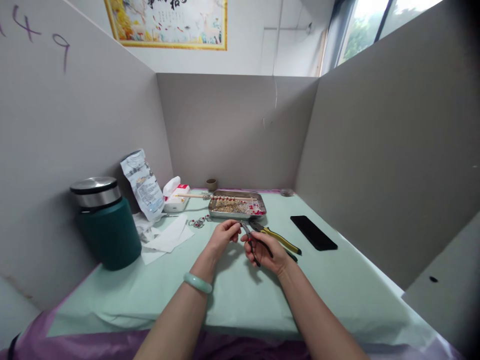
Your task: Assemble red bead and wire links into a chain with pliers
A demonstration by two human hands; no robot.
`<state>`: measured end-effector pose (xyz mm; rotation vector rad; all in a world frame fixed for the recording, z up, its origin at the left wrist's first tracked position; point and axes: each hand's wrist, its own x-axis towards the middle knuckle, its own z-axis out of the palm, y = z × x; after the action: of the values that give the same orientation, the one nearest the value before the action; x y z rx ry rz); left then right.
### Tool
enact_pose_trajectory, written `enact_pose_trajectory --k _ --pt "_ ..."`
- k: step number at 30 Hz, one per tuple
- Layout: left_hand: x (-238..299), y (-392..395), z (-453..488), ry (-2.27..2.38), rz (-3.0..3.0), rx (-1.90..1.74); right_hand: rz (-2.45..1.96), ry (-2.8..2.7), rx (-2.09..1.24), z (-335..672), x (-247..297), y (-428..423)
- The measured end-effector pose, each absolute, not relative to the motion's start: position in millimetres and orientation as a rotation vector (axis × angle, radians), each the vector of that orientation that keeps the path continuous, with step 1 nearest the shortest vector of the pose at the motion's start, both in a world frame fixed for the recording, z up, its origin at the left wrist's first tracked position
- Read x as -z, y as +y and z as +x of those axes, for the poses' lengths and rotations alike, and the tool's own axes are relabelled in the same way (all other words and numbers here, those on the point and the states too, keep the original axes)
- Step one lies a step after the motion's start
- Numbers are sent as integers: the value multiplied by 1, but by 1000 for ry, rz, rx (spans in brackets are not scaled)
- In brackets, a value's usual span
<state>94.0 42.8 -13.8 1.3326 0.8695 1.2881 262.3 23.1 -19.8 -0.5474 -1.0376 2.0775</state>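
My right hand point(267, 252) is wrapped round small black-handled pliers point(248, 235), whose jaws point up and left. Their tip meets the fingertips of my left hand point(225, 235), which is closed in a pinch. Whatever sits between those fingers is too small to make out. Just beyond the hands stands a metal tray point(237, 216) with gold and red beads in it. A wooden stick point(195, 196) strung with red beads lies across the tray. Left of the tray is a beaded chain point(198, 221). Larger yellow-handled pliers point(283, 239) lie behind my right hand.
A black phone point(313, 233) lies at the right. At the left stand a green flask point(108, 235), a foil bag point(143, 185) and a tissue pack point(176, 199), with white paper point(170, 235) nearby. A roll of tape point(211, 184) is at the back. Grey partitions point(236, 130) enclose the table.
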Motion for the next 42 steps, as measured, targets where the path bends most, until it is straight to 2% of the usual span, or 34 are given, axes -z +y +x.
enact_pose_trajectory --k 9,23,33,42 --pt "17 44 94 790 1284 -1238 -432 -978 -2145 261 22 26" --pt "16 42 95 798 1301 -1220 -564 -1031 -2061 259 20 22" --pt "17 42 95 806 1323 -1224 -517 -996 -2124 261 21 24" --pt "12 40 94 936 1413 -1250 -645 -1121 -1931 256 20 20"
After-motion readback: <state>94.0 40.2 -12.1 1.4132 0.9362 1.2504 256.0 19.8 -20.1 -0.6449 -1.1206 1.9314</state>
